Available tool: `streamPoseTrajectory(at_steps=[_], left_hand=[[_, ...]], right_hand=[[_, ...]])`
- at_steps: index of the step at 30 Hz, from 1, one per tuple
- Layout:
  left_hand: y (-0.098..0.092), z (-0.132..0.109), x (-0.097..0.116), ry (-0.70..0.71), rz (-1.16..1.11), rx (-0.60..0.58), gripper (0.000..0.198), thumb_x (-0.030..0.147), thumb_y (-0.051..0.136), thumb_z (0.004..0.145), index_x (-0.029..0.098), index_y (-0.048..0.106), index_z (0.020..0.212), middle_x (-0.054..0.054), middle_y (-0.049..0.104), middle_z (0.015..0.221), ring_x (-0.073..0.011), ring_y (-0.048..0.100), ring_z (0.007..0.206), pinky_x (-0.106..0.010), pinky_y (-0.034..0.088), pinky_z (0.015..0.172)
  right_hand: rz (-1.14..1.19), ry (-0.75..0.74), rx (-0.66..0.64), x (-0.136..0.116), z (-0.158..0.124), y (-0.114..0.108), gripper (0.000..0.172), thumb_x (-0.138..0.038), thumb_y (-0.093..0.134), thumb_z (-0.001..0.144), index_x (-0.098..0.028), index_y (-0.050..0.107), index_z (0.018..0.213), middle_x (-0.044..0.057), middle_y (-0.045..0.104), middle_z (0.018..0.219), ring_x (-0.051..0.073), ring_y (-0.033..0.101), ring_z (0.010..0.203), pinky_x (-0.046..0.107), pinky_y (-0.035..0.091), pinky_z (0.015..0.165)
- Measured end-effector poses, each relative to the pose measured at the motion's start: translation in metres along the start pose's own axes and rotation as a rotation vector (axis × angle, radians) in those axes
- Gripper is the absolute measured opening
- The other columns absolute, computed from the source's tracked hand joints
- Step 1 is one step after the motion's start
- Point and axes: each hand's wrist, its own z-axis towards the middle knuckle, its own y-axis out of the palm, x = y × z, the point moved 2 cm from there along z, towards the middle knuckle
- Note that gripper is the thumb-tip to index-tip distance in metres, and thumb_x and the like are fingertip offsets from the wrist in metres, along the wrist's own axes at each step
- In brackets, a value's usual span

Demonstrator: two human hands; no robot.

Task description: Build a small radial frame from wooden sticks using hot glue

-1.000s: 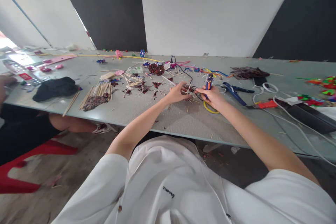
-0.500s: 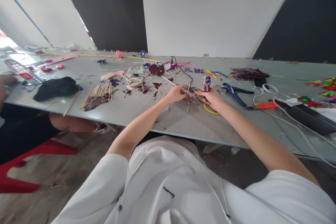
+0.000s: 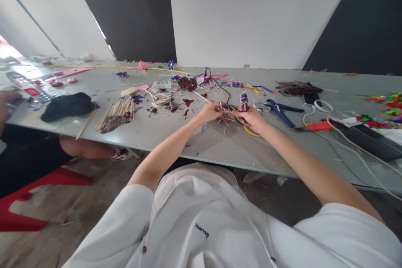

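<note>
My right hand (image 3: 253, 119) is closed around a blue-and-orange tool (image 3: 244, 102) that looks like a hot glue gun; its upper end stands above my fist. Close by on the left, my left hand (image 3: 211, 112) has its fingers pinched at a cluster of thin sticks with dark red scraps (image 3: 224, 118) on the table. Exactly which stick or scrap it grips is partly hidden. A black cord (image 3: 220, 87) runs down to the hands. Below my right hand lies a yellow loop (image 3: 252, 131).
Blue-handled pliers (image 3: 281, 111) and a white cable (image 3: 354, 148) lie to the right. A stick bundle (image 3: 116, 115), dark cloth (image 3: 67, 105) and bottle (image 3: 29, 88) lie left, where another person sits. A round dark-red piece (image 3: 187, 83) lies behind my hands. Panels stand along the back.
My right hand and the tool have shifted slightly left, closer to my left hand and the stick cluster. My left hand has barely moved.
</note>
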Motion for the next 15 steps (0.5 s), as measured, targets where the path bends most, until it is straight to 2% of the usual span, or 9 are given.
streamPoseTrajectory(at_steps=[7, 11, 15], left_hand=[[-0.004, -0.002, 0.006, 0.045, 0.038, 0.04, 0.023, 0.031, 0.069, 0.088, 0.013, 0.078, 0.076, -0.003, 0.07, 0.069, -0.0128, 0.057, 0.066, -0.023, 0.041, 0.065], [-0.009, -0.003, 0.012, 0.084, 0.06, 0.057, 0.023, 0.033, 0.069, 0.087, 0.014, 0.078, 0.075, -0.004, 0.071, 0.074, -0.0132, 0.056, 0.069, -0.024, 0.039, 0.065], [-0.012, -0.004, 0.016, 0.114, 0.006, 0.038, 0.024, 0.033, 0.068, 0.086, 0.014, 0.079, 0.077, -0.003, 0.07, 0.075, -0.0129, 0.054, 0.069, -0.024, 0.036, 0.064]], right_hand=[[-0.03, 0.001, -0.011, 0.002, 0.0, 0.0, 0.054, -0.042, 0.099, 0.062, -0.024, 0.049, 0.072, -0.005, 0.055, 0.047, 0.006, 0.034, 0.035, 0.022, 0.014, 0.032], [-0.031, 0.0, -0.021, 0.001, -0.001, 0.001, 0.056, -0.044, 0.099, 0.06, -0.024, 0.047, 0.07, -0.006, 0.053, 0.045, 0.005, 0.032, 0.035, 0.022, 0.012, 0.033], [-0.037, -0.009, -0.031, -0.001, -0.004, 0.003, 0.058, -0.047, 0.098, 0.06, -0.023, 0.046, 0.068, -0.003, 0.059, 0.049, 0.004, 0.031, 0.035, 0.023, 0.011, 0.033]])
